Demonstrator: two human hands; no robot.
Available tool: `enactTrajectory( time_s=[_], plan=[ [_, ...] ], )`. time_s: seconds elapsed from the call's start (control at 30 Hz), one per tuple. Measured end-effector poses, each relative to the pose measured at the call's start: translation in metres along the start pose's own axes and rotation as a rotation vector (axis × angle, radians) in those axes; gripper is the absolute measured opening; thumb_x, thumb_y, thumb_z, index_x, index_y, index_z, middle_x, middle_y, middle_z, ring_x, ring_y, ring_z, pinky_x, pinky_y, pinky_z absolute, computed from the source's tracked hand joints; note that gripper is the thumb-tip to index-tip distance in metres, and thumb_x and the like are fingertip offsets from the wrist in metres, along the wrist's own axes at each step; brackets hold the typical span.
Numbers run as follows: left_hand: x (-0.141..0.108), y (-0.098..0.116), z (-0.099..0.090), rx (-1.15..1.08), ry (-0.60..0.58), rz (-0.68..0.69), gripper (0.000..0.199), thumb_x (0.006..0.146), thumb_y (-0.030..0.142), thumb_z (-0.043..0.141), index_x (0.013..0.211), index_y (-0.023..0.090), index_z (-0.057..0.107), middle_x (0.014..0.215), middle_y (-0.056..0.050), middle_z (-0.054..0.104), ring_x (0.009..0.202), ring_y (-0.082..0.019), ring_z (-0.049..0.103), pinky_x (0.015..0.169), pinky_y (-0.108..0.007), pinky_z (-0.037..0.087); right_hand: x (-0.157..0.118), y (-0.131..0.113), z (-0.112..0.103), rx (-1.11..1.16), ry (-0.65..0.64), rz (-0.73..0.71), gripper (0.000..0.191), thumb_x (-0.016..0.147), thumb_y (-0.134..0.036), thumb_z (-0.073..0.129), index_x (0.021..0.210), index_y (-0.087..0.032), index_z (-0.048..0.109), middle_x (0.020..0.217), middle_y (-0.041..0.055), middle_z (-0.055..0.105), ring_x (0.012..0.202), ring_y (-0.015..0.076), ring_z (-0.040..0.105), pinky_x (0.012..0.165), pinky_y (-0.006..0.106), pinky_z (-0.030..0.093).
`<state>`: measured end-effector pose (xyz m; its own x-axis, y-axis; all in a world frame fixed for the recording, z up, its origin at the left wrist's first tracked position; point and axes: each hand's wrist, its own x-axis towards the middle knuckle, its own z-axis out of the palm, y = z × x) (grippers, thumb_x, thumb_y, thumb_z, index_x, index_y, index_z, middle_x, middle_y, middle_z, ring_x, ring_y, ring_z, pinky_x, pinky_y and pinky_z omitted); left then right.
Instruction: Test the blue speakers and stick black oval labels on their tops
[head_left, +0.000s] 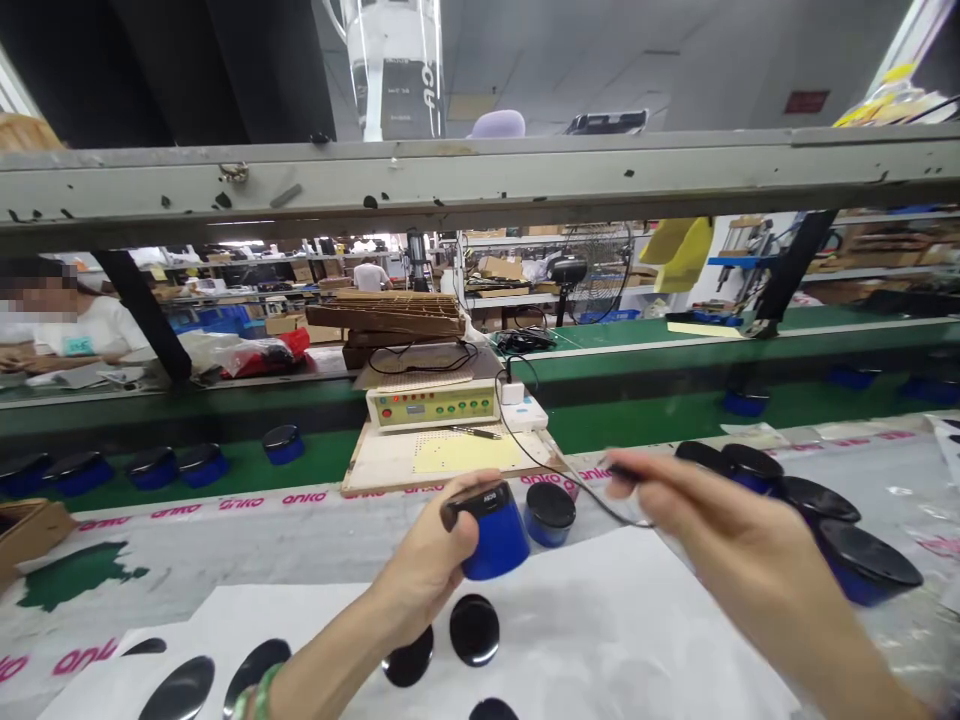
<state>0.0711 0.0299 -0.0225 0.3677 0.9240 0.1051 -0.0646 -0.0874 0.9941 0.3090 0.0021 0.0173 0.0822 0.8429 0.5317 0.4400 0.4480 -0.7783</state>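
Note:
My left hand (435, 550) is wrapped round a blue device with a black end (496, 540), held tilted above the white sheets. My right hand (712, 530), a little blurred, pinches a small black plug (624, 473) on a thin dark cable to the right of that device. Between the hands, a similar black-topped blue device (550, 514) stands on the bench. Several glossy black discs, one of them a round disc (475, 630), lie on the white paper (600, 620) below my hands.
More blue devices (866, 565) cluster at the right, and others (202, 465) stand along the green belt (600, 425). Behind my hands is a cream control box (435, 405) with a white adapter (513, 393). A shelf beam (480, 175) crosses above. A person (90, 320) sits at the far left.

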Motion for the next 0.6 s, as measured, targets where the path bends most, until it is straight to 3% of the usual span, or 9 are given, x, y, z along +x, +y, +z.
enactTrajectory(
  time_s=[0.1, 0.23, 0.37, 0.47, 0.6],
  plan=[
    [-0.021, 0.012, 0.000, -0.242, 0.027, -0.080, 0.087, 0.059, 0.084, 0.052, 0.119, 0.021, 0.055, 0.115, -0.012, 0.064, 0.102, -0.029, 0.063, 0.088, -0.039, 0.050, -0.023, -0.030, 0.029, 0.017, -0.137, -0.290, 0.015, 0.087, -0.025, 0.061, 0.098, -0.031, 0.068, 0.087, -0.0012, 0.072, 0.074, 0.0168, 0.067, 0.062, 0.025, 0.054],
    [-0.032, 0.017, 0.003, -0.371, 0.055, -0.110, 0.076, 0.060, 0.080, 0.057, 0.106, 0.020, 0.062, 0.110, -0.010, 0.065, 0.107, -0.029, 0.059, 0.092, -0.038, 0.047, -0.032, -0.036, 0.055, 0.029, -0.181, -0.432, 0.021, 0.088, -0.011, 0.059, 0.102, -0.026, 0.061, 0.082, -0.0011, 0.069, 0.072, 0.0148, 0.063, 0.063, 0.024, 0.052],
    [-0.037, 0.019, 0.007, -0.279, 0.081, -0.055, 0.075, 0.061, 0.078, 0.058, 0.108, 0.019, 0.057, 0.112, -0.011, 0.063, 0.107, -0.029, 0.056, 0.091, -0.038, 0.044, -0.032, -0.036, 0.062, -0.013, -0.159, -0.524, 0.023, 0.087, -0.005, 0.056, 0.104, -0.021, 0.058, 0.082, 0.0014, 0.066, 0.073, 0.0149, 0.060, 0.065, 0.027, 0.051],
    [-0.042, 0.020, 0.012, -0.127, 0.187, 0.060, 0.072, 0.063, 0.077, 0.058, 0.105, 0.019, 0.054, 0.104, -0.009, 0.063, 0.099, -0.025, 0.057, 0.088, -0.035, 0.043, -0.037, -0.039, 0.059, -0.120, -0.111, -0.618, 0.023, 0.086, 0.000, 0.054, 0.102, -0.015, 0.059, 0.079, 0.0042, 0.063, 0.070, 0.0154, 0.055, 0.060, 0.028, 0.048],
    [-0.050, 0.022, 0.019, 0.041, 0.298, 0.097, 0.057, 0.076, 0.068, 0.056, 0.109, 0.023, 0.047, 0.102, -0.004, 0.060, 0.096, -0.020, 0.056, 0.087, -0.032, 0.042, -0.049, -0.039, 0.054, -0.317, -0.085, -0.695, 0.026, 0.082, 0.005, 0.054, 0.103, -0.009, 0.059, 0.081, 0.0090, 0.063, 0.074, 0.0182, 0.053, 0.067, 0.032, 0.047]
  ],
)
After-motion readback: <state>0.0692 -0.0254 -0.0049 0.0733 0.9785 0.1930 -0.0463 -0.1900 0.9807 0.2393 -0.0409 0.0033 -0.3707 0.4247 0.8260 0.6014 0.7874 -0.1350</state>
